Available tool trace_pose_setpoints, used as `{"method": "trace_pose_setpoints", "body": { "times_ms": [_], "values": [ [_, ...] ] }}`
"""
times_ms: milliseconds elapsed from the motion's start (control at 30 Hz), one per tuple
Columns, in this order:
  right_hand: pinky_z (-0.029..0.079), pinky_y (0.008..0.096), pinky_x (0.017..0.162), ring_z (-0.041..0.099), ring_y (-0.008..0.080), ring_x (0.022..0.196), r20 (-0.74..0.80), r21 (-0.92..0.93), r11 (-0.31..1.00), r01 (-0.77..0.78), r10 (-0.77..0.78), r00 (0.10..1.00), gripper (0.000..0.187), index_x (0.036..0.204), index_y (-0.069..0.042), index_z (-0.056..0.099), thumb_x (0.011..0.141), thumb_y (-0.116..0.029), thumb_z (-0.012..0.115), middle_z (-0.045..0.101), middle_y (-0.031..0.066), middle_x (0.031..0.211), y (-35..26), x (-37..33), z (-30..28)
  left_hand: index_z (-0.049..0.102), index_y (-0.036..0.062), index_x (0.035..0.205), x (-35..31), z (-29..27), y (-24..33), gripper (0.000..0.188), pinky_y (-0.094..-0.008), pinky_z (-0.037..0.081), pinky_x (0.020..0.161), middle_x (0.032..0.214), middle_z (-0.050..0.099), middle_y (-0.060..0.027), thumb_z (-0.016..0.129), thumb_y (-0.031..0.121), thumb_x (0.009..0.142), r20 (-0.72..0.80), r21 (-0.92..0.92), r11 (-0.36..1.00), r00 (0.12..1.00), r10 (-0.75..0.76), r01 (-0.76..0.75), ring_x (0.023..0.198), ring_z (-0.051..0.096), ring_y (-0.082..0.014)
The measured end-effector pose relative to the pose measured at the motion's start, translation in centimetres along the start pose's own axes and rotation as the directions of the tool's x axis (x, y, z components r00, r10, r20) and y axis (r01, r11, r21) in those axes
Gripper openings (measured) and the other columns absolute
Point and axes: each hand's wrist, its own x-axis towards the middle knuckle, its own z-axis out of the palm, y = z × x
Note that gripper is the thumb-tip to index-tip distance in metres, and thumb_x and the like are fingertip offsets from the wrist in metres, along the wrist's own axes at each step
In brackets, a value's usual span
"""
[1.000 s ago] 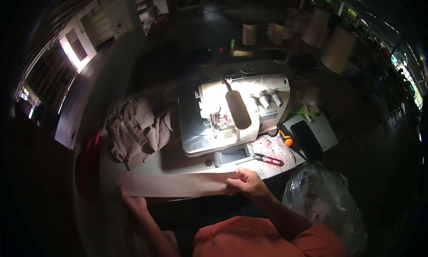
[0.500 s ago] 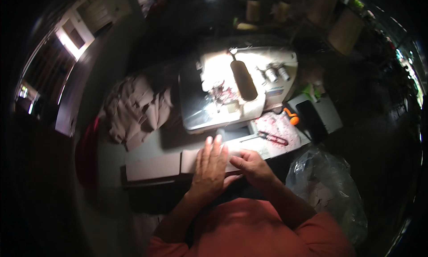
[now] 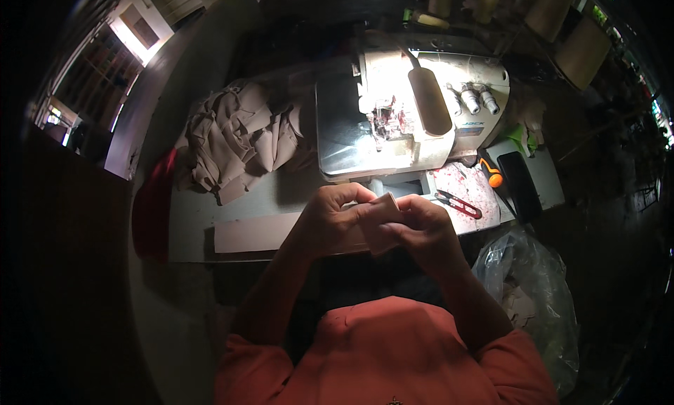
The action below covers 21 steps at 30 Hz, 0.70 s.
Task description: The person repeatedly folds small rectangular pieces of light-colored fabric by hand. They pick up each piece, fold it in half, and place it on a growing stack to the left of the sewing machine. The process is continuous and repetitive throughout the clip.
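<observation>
Beige fabric piece (image 3: 378,231) is at the front edge of the table (image 3: 189,236); visible long axis points forward, toward the sewing machine (image 3: 432,152); left hand (image 3: 326,221) and right hand (image 3: 430,240) pinch it, fingers clamped.

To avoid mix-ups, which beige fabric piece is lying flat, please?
The strip along the table's front edge; the heaped pieces are crumpled, the held piece raised.

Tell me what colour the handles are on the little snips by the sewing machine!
Red. The snips show best in the head view.
</observation>
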Motion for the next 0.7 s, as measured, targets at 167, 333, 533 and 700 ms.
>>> {"method": "trace_pose_setpoints", "body": {
  "times_ms": [167, 333, 533, 700],
  "values": [
    [0.043, 0.0182, 0.057, 0.054, 0.0059, 0.065, 0.023, 0.148, 0.985, -0.092, 0.09, 0.996, 0.014, 0.091, 0.003, 0.053, 0.078, -0.003, 0.055, 0.058, 0.0045, 0.074, 0.7, -0.1, -0.2, 0.058, -0.0018, 0.084, -0.5, -0.1, 0.9, 0.015, -0.0217, 0.044, 0.06, 0.076, 0.059, -0.0047, 0.056, 0.012, 0.078, -0.08, -0.067, 0.997, 0.996, -0.036, 0.031, 0.067, 0.053, -0.0075],
    [0.044, 0.0193, 0.056, 0.054, 0.0066, 0.064, -0.055, 0.137, 0.991, -0.005, 0.013, 0.998, 0.019, 0.093, 0.005, 0.053, 0.077, -0.004, 0.056, 0.059, 0.0062, 0.076, 1.2, 1.3, -0.1, 0.058, -0.0001, 0.082, 0.6, 0.1, 0.7, 0.014, -0.0196, 0.041, 0.057, 0.07, 0.057, -0.0001, 0.056, 0.014, 0.079, -0.236, 0.109, 0.994, 0.971, 0.048, -0.022, 0.064, 0.049, -0.0043],
    [0.047, 0.0217, 0.055, 0.057, 0.0134, 0.064, -0.215, 0.241, 0.955, 0.17, -0.118, 0.969, 0.03, 0.101, 0.004, 0.043, 0.075, 0.0, 0.057, 0.056, 0.0104, 0.079, 4.1, 4.7, 0.1, 0.057, 0.0008, 0.083, 5.5, -0.4, -0.8, 0.015, -0.0289, 0.044, 0.059, 0.074, 0.056, -0.0117, 0.059, 0.008, 0.069, -0.201, 0.672, 0.699, 0.849, 0.489, -0.244, 0.065, 0.055, -0.0239],
    [0.045, 0.0207, 0.057, 0.057, 0.0121, 0.066, -0.193, 0.35, 0.934, 0.074, -0.006, 0.981, 0.026, 0.103, 0.004, 0.048, 0.078, -0.002, 0.054, 0.057, 0.0099, 0.085, 5.6, 4.2, 0.3, 0.056, 0.0039, 0.084, 5.5, -1.1, -1.8, 0.019, -0.0351, 0.043, 0.065, 0.078, 0.05, -0.0108, 0.055, 0.009, 0.066, 0.032, 0.843, 0.466, 0.888, 0.459, -0.271, 0.073, 0.051, -0.0257]
  ]
}}
